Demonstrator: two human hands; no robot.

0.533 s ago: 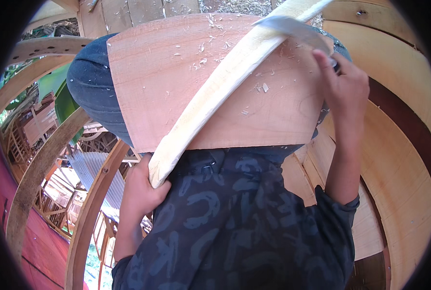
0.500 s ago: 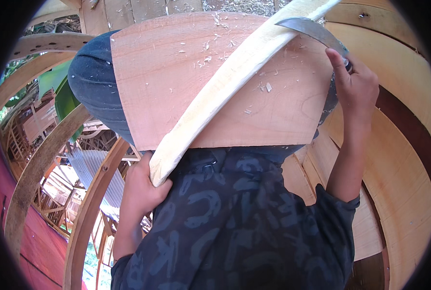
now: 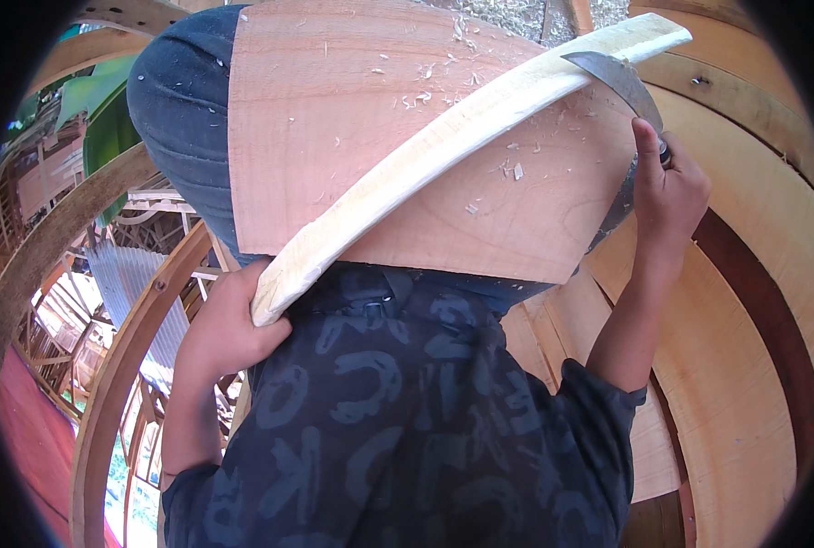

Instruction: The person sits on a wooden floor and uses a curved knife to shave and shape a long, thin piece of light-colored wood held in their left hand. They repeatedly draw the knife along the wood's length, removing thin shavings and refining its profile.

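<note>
The long, pale wooden stick (image 3: pixel 439 146) has brought its far tip into view near one o'clock — left hand (image 3: pixel 227 320) closed round its eight-o'clock end, right hand (image 3: pixel 672 196) gripping the curved grey metal knife (image 3: pixel 624 85) over it — apparently mid-shaving.

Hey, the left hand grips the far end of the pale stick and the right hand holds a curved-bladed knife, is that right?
Not quite: the head view shows the left hand gripping the pale stick's near end, by the body. The right hand does hold a curved-bladed knife.
</note>
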